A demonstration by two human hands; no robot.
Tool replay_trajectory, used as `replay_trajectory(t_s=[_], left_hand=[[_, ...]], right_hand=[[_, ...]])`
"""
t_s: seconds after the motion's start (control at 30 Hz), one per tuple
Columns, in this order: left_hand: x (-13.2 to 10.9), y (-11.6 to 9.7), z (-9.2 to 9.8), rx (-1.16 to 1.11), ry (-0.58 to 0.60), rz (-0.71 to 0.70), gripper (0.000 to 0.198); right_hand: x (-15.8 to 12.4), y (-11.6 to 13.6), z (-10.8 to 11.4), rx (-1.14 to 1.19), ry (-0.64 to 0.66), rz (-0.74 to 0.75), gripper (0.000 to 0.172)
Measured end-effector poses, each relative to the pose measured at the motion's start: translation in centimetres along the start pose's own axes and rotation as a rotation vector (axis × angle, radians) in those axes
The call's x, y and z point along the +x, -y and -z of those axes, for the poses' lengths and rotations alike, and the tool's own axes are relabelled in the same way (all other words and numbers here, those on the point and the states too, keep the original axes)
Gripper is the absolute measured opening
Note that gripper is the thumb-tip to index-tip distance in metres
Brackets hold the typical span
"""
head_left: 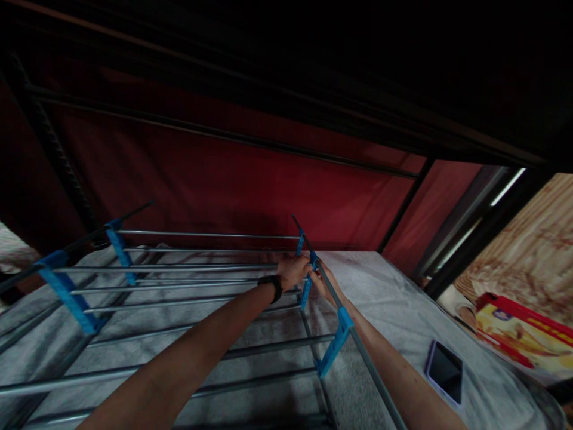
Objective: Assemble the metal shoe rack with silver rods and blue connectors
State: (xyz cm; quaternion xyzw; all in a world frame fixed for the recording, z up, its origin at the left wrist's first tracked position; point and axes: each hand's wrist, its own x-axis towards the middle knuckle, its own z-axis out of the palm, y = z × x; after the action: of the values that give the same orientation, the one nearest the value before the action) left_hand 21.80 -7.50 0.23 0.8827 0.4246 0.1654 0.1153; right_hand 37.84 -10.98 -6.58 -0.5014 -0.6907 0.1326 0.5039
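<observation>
A metal rack [188, 298] with grey rods and blue plastic connectors lies on a grey bedcover [394, 298]. My left hand [293, 270], with a black watch on its wrist, is closed around a rod end at a blue connector [308, 280] on the rack's right side. My right hand [323, 279] reaches in from under the dark side bar [358, 346] and pinches the same connector from the other side. Both hands meet there; the fingertips are partly hidden.
A smartphone [444, 371] lies face up on the bedcover at the right. A red and yellow box [523, 334] sits beyond the bed edge. A dark red curtain [233, 179] and a black upper frame close off the back.
</observation>
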Motion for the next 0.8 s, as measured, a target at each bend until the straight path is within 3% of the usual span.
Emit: replay_trajectory(t_s=[0.43,0.8], left_hand=[[0.03,-0.27,0.45,-0.004,-0.016,0.048,0.026],[-0.10,-0.52,0.81,-0.025,0.009,0.066,0.023]], right_hand=[[0.14,-0.47,-0.10,0.005,0.035,-0.004,0.035],[-0.18,0.04,0.01,-0.061,0.048,-0.036,0.027]])
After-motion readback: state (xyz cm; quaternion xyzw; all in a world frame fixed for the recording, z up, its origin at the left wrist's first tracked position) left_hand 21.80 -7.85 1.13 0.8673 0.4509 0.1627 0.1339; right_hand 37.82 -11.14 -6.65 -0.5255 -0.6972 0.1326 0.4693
